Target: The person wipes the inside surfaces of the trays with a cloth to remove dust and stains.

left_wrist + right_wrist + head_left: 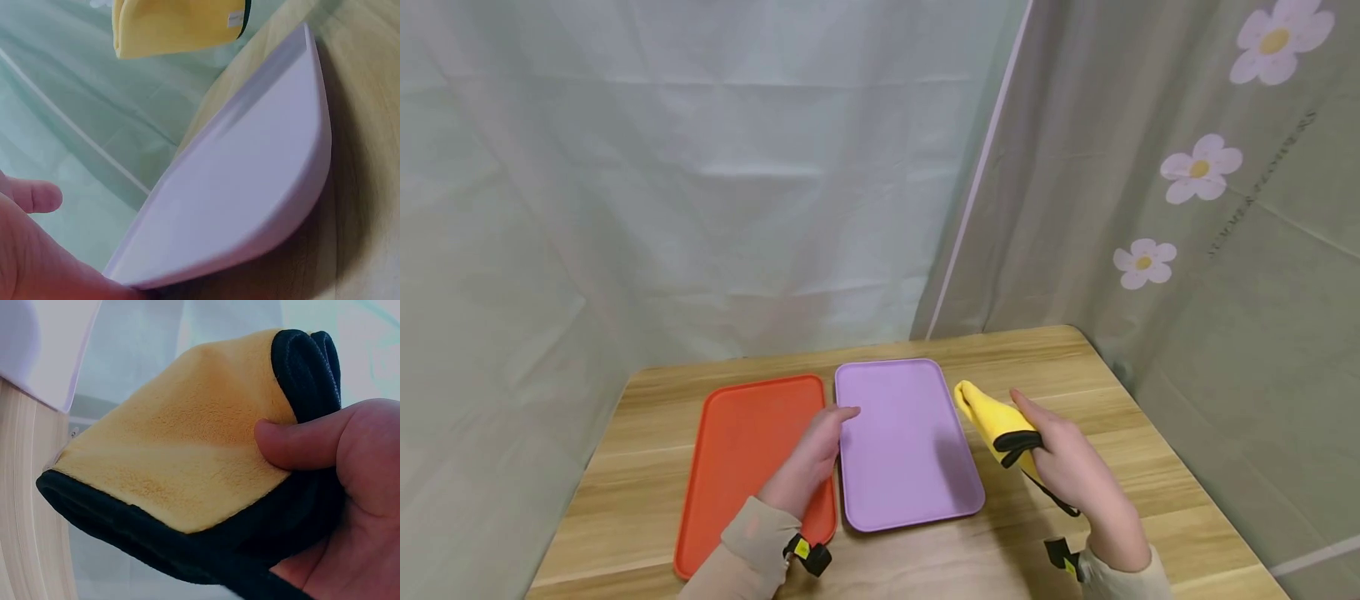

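Observation:
In my right hand is a folded yellow cloth with black edging, lifted above the wood to the right of the purple tray. Close up in the right wrist view, the thumb presses on the plush yellow side of the cloth, and the other fingers are hidden behind it. My left hand is at the left rim of the purple tray, partly over the red tray. Its thumb points out straight in the left wrist view; whether the hand touches the purple tray is unclear.
Both trays lie side by side on a wooden table, the red one on the left. Pale curtains hang behind the table and along its sides, with printed flowers on the right one.

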### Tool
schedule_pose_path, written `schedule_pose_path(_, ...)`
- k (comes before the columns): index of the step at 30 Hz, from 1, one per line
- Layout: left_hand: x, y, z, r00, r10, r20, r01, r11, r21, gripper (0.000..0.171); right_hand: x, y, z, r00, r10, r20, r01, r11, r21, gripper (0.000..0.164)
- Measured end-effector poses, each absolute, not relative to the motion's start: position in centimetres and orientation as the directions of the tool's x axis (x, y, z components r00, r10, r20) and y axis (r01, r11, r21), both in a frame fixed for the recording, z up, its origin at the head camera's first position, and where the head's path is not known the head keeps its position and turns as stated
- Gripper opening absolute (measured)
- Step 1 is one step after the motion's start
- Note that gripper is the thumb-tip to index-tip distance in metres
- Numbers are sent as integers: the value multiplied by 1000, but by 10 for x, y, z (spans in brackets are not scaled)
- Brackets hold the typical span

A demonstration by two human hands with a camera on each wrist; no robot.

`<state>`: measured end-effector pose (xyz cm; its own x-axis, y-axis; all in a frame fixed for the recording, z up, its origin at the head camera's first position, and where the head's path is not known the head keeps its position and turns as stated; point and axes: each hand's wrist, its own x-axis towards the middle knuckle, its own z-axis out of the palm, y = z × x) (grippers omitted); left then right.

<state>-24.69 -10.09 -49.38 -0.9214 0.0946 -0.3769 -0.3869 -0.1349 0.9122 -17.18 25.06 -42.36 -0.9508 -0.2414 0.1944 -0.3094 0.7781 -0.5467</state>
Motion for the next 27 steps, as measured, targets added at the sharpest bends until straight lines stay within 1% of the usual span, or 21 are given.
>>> schedule_pose_path(3,-246,-99,-494,-923,85,-376,-384,-136,913,87,-173,250,-425,-949,-247,196,-314,777,-546,72)
schedule_pose_path(6,-244,-99,-493,-918,75,-390,-397,-132,908,92,-174,250,-426,-948,-251,197,-319,773,-549,71)
schedule_pose_path(17,-239,-94,-491,-921,25,-389,-389,-108,915,90,-175,249,-428,-947,-255,197,-322,768,-553,71)
schedule_pose_path(27,-236,-91,-493,-917,29,-398,-399,-91,912,89,-175,249,-428,-948,-252,195,-319,769,-554,72)
